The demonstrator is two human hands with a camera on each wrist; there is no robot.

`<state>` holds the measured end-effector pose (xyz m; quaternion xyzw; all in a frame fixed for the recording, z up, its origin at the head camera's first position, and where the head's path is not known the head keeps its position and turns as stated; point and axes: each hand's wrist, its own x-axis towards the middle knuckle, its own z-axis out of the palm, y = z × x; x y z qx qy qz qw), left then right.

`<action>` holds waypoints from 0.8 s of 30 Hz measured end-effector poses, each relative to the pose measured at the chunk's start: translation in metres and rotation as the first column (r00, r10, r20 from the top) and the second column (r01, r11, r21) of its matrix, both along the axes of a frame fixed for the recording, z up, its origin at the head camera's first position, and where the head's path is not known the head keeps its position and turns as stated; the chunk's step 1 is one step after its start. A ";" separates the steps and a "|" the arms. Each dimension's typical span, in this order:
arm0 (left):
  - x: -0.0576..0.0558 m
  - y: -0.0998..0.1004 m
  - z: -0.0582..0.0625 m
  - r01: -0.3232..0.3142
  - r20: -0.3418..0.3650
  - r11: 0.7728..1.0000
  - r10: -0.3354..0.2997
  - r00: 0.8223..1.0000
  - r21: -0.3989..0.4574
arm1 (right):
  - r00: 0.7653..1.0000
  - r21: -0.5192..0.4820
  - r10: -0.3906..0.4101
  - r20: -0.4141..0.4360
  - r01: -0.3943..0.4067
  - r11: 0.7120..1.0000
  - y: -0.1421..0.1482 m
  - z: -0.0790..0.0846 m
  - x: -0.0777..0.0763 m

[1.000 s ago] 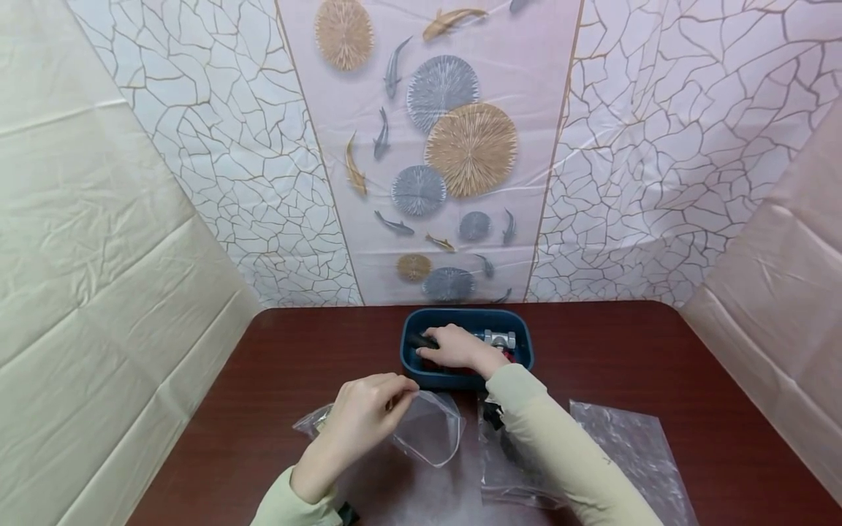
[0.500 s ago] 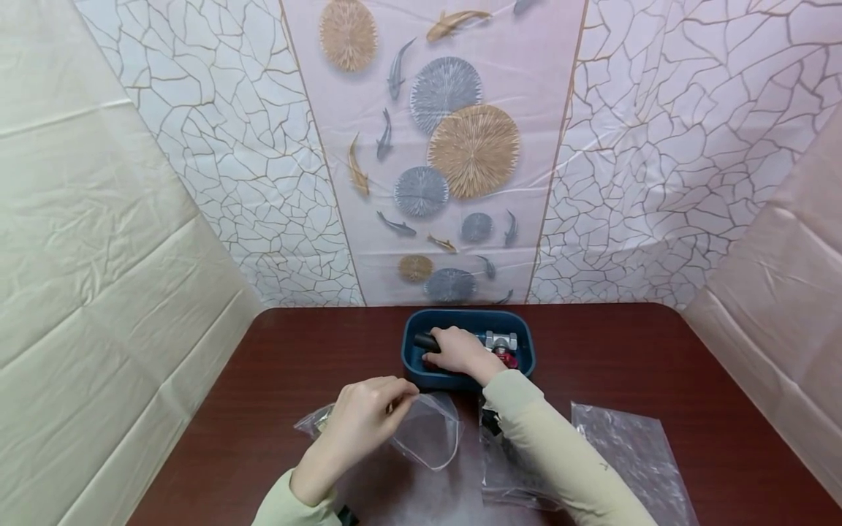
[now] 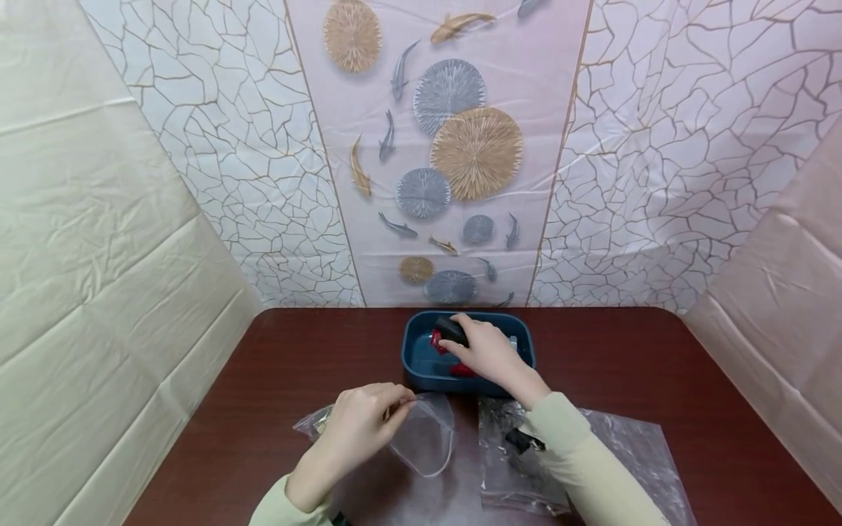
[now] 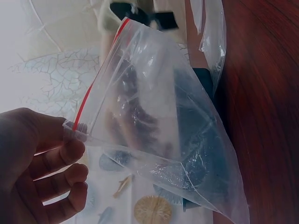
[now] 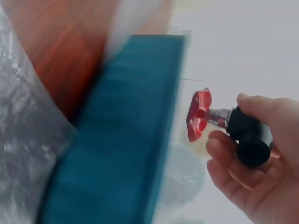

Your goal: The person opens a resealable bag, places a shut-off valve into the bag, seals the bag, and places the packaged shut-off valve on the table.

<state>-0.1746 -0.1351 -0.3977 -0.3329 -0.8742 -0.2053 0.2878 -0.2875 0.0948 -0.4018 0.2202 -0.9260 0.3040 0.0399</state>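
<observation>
At the mouth of a clear zip bag (image 4: 154, 112) with a red seal line, my left hand (image 3: 365, 420) pinches one corner between thumb and index finger. The bag hangs gaping in front of the blue bin (image 3: 411, 367). My right hand (image 3: 490, 354) holds a black valve (image 5: 243, 126) by its body, over the bin. The valve's red handle (image 5: 198, 114) sticks out past the fingertips on a metal stem. Inside the bin lie another red handle (image 3: 463, 370) and a metal fitting (image 3: 513, 341), partly hidden by the right hand and wrist.
Left of my left hand lies a clear bag with brass-coloured pieces (image 3: 322, 422). Another clear bag (image 3: 506, 489), holding dark contents, lies under the right forearm. Beside it is a flat clear bag (image 3: 645, 453). Patterned cloth walls (image 3: 658, 219) stand behind the brown table (image 3: 605, 343).
My right hand has lifted the black valve up from the bin floor and moved slightly right, bringing the valve's red handle into view. My left hand stays nearly still with the zip bag.
</observation>
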 end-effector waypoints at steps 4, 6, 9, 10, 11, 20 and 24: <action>0.002 -0.003 -0.002 -0.006 0.029 1.000 0.006 1.000 -0.004 | 1.000 -0.055 0.020 -0.022 -0.021 0.998 0.018 0.018 0.026; 0.002 -0.003 -0.002 0.000 0.034 1.000 0.000 0.999 -0.003 | 0.998 -0.062 0.024 -0.049 -0.027 0.998 0.026 0.025 0.038; 0.001 -0.003 -0.003 0.004 0.024 1.000 -0.004 1.000 -0.010 | 0.995 -0.068 0.034 -0.094 -0.040 0.997 0.034 0.033 0.053; 0.001 -0.002 -0.003 0.005 0.018 1.000 -0.005 1.000 -0.012 | 0.993 -0.069 0.033 -0.110 -0.041 0.997 0.036 0.034 0.057; 0.001 -0.002 -0.003 0.008 0.013 1.000 -0.008 1.000 -0.012 | 0.991 -0.076 0.036 -0.130 -0.047 0.996 0.038 0.036 0.061; -0.003 0.006 0.002 0.027 0.085 0.999 -0.025 0.996 -0.022 | 0.935 -0.117 0.150 -0.323 -0.197 0.974 0.037 0.045 0.096; -0.008 0.011 0.008 0.044 0.113 0.999 -0.040 0.993 -0.031 | 0.908 -0.126 0.233 -0.348 -0.291 0.948 0.030 0.051 0.112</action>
